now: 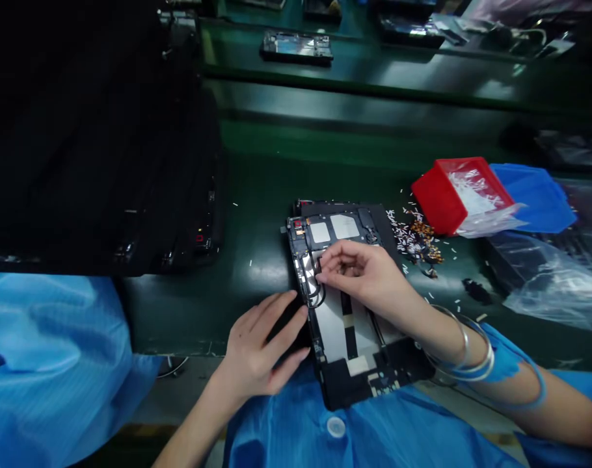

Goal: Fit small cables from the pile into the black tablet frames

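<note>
Black tablet housing (347,383), right hand (364,276) on cable (316,294), left hand (261,344) at edge

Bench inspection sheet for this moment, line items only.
Surface: dark green workbench, glossy.
Job's things: opened flat electronic device, internals and silver panels exposed.
Clutter: small white and orange bits scattered; red plastic bin tipped on its side, clear bag in it; blue plastic sheet beside it.
Grippers: left hand fingers spread at the device's left edge; right hand, bangles on wrist, fingertips at the cable.
Cables: black cable looped at the device's left side.
Surroundings: stack of dark panels at left; other device on a farther bench.
</note>
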### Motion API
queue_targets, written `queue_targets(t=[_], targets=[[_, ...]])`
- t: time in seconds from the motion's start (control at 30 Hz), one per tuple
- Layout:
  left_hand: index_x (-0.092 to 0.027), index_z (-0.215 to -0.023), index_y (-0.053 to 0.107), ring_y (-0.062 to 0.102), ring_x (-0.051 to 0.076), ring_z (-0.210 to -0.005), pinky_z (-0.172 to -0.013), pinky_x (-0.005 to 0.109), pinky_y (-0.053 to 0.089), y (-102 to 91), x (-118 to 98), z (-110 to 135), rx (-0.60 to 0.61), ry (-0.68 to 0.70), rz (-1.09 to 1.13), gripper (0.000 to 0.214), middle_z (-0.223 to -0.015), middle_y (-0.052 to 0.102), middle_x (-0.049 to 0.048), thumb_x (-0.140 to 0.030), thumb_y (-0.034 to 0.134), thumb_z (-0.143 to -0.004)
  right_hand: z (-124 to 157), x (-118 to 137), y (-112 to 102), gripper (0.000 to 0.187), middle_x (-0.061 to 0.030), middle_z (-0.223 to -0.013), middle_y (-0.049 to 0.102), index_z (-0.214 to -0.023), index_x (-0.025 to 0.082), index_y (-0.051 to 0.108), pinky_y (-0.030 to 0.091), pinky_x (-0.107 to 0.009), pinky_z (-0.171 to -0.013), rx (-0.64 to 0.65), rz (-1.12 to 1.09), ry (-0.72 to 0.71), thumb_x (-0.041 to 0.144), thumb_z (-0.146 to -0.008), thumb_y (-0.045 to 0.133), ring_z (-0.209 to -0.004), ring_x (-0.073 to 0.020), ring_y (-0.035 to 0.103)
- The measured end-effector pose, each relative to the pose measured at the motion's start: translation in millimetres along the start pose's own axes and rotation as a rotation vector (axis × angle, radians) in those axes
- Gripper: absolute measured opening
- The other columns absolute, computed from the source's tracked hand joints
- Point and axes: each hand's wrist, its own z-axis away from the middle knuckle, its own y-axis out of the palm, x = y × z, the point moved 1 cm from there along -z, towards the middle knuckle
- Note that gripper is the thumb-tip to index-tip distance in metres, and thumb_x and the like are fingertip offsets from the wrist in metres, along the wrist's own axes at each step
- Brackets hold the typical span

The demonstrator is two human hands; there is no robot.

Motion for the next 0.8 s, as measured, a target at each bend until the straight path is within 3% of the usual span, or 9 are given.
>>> queue_targets(t=[0.37, 0.57, 0.67, 0.8], targets=[[-0.01, -0.116, 0.062, 0.065, 0.028, -0.102, -0.077, 0.037, 0.058, 1.7, -2, -2, 0.011, 0.019, -0.141, 0.033, -0.114, 0.066, 0.0179, -0.027, 0.052, -0.089, 1, 0, -3, 0.008, 0.0001, -0.069, 0.065, -0.073, 0.018, 0.061, 0.047, -0.023, -0.056, -0.006, 0.157, -0.071, 0.024, -0.072, 0.067, -0.063, -0.0107, 0.06], [-0.012, -0.108, 0.064, 0.066, 0.027, -0.099, -0.075, 0.036, 0.058, 2.0, -4, -6, -0.003, 0.015, -0.196, 0.024, -0.111, 0.067, 0.0168, -0.019, 0.054, -0.087, -1, 11, -10, 0.007, 0.0019, -0.062, 0.063, -0.069, 0.019, 0.062, 0.042, -0.022, -0.052, -0.001, 0.41, -0.124, 0.022, -0.075, 0.064, -0.056, -0.0096, 0.055], [-0.012, -0.104, 0.064, 0.065, 0.028, -0.101, -0.075, 0.037, 0.057, 1.4, -5, -9, 0.027, 0.006, -0.194, 0.021, -0.113, 0.067, 0.0174, -0.019, 0.055, -0.087, -9, 14, -15, 0.007, 0.0043, -0.052, 0.056, -0.067, 0.019, 0.064, 0.036, -0.021, -0.047, 0.041, 0.521, -0.123, 0.02, -0.074, 0.064, -0.049, -0.0078, 0.048], [-0.009, -0.112, 0.063, 0.06, 0.031, -0.11, -0.079, 0.039, 0.054, 0.3, -7, -9, 0.027, 0.03, -0.166, 0.031, -0.117, 0.063, 0.0205, -0.028, 0.051, -0.09, -19, 13, -17, 0.011, 0.0047, -0.051, 0.054, -0.062, 0.018, 0.064, 0.034, -0.021, -0.046, 0.133, 0.46, -0.095, 0.02, -0.073, 0.063, -0.047, -0.0066, 0.045]])
